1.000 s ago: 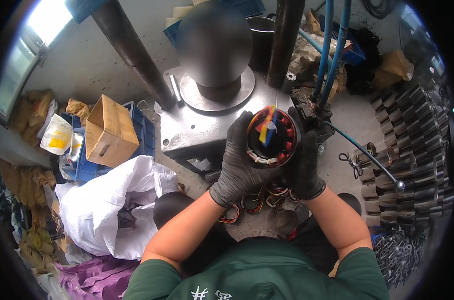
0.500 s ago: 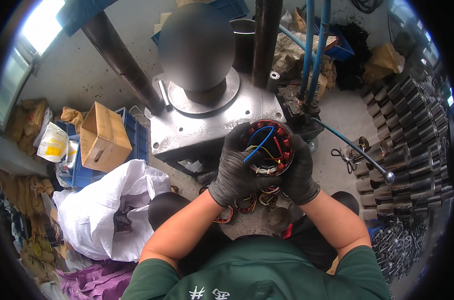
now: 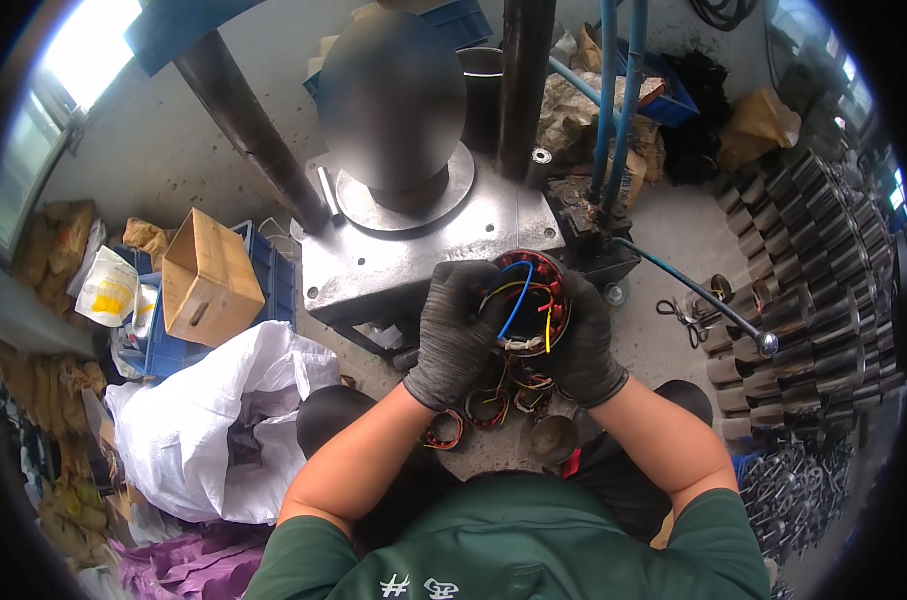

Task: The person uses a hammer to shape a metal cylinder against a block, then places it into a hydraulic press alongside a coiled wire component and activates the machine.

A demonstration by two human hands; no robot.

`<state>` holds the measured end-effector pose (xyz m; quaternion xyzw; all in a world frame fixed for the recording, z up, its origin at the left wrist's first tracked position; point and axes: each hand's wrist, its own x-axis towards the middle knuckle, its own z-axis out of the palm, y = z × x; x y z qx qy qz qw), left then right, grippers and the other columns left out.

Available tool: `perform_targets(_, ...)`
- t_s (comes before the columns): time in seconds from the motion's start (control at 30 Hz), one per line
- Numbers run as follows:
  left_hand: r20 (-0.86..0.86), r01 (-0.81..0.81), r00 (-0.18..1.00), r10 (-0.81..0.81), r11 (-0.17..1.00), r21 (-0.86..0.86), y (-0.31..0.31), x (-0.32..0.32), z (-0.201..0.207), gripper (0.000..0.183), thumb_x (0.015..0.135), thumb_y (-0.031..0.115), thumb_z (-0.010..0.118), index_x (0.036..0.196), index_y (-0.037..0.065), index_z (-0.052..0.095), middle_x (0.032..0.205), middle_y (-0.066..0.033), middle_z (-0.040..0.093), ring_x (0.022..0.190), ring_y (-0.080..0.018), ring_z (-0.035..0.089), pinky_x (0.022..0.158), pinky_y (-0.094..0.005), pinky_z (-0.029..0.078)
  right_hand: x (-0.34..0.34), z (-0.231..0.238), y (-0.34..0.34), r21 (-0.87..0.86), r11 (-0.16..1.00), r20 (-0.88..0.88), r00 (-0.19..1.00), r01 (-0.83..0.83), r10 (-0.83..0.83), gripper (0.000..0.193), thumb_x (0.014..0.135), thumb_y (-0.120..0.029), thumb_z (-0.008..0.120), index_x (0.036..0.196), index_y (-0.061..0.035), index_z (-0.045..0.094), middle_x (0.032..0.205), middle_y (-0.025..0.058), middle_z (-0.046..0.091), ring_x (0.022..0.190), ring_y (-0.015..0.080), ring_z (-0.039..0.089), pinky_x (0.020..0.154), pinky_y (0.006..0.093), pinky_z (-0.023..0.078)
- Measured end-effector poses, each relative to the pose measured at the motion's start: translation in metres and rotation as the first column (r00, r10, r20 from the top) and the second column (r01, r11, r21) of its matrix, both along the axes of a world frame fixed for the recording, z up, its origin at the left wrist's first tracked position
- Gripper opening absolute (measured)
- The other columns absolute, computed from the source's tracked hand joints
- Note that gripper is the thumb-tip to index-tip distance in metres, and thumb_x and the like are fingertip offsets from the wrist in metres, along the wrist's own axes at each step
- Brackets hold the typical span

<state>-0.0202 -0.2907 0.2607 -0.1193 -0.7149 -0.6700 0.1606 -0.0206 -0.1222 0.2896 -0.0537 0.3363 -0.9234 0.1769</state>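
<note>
Between my two grey-gloved hands is a motor stator, a dark ring with red-brown windings (image 3: pixel 544 268), held above the floor just in front of the press table. A blue wire (image 3: pixel 521 300) loops across its opening, with yellow and red leads beside it. My left hand (image 3: pixel 449 330) closes on the stator's left side, its thumb near the wires. My right hand (image 3: pixel 587 348) wraps round the right side; its fingertips are partly hidden behind the ring. Below, on the floor between my legs, lie several similar stators (image 3: pixel 486 408) with coloured leads.
Ahead stands a metal press table (image 3: pixel 373 270) with dark columns. A rod with a ball end (image 3: pixel 766 344) juts out at right, near scissors (image 3: pixel 677 318) and stacked metal cylinders (image 3: pixel 823 300). At left are a white sack (image 3: pixel 203 430) and a cardboard box (image 3: pixel 211 280).
Both hands have shifted slightly left and down with the stator, which has turned a little. The blue wire's free end now points lower.
</note>
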Motion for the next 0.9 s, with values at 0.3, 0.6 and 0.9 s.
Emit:
perform_targets(0.3,-0.205,-0.113,0.978,0.05,0.945,-0.308,-0.008,0.003,0.012,0.019,0.082,-0.006,0.072,0.099,0.001,0.067,0.113,-0.0139,0.06,0.105,-0.0289,0.064,0.091,-0.0366,0.054,0.002,-0.012,-0.006,0.083,0.996,0.007,0.999,0.043,-0.044,0.059,0.096,-0.049,0.06,0.133,-0.0025,0.061,0.127,0.0111,0.067,0.117,0.0226,0.064,0.105,0.0382,0.051)
perform_targets(0.6,-0.049,0.234,0.936,-0.347,0.722,-0.651,-0.03,0.004,0.049,0.075,0.069,0.036,0.091,0.133,0.007,0.064,0.151,-0.0257,0.043,0.128,-0.0427,0.057,0.108,-0.0458,0.05,-0.012,0.005,0.016,0.048,0.999,0.255,0.967,-0.016,0.003,0.065,0.096,-0.056,0.054,0.13,-0.0015,0.064,0.122,0.0185,0.071,0.108,0.0332,0.07,0.097,0.0448,0.058)
perform_targets(0.9,0.262,0.174,0.627,-0.734,0.459,0.871,-0.009,0.007,0.076,0.058,0.087,-0.009,0.058,0.141,0.006,0.044,0.133,-0.0181,0.056,0.122,-0.0323,0.062,0.099,-0.0515,0.06,-0.019,0.019,0.035,0.174,0.973,0.033,0.989,-0.15,0.146,0.06,0.101,-0.056,0.051,0.135,-0.0069,0.059,0.12,0.0137,0.071,0.108,0.0269,0.068,0.097,0.042,0.056)
